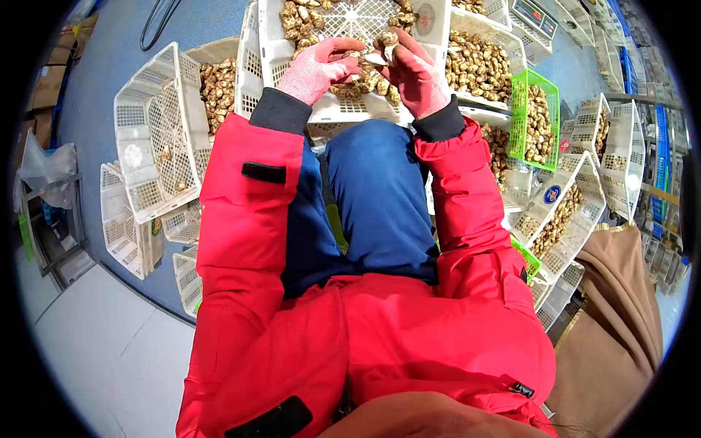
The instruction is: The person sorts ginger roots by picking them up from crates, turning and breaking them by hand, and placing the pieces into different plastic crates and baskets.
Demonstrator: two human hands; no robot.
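My right hand (418,77), in a pink glove, is closed around a brown-and-white bulb-like piece (389,50) with a pale lower part. To its left, my left hand (319,69), also in a pink glove, has curled fingers with a gap between thumb and forefinger. I see nothing held in it. Both hands are above a white plastic crate (429,23) between my knees and the top edge of the view. Brown knobbly pieces (298,20) lie around the crate's sides, and part of its slatted bottom shows. Some pieces are hidden by my hands.
White crates of similar pieces (478,69) stand at the right, beside a green basket (518,117). A tilted white crate (150,131) with few pieces is at the left. A digital scale (534,16) sits at the upper right. Brown cloth (610,306) hangs at the lower right.
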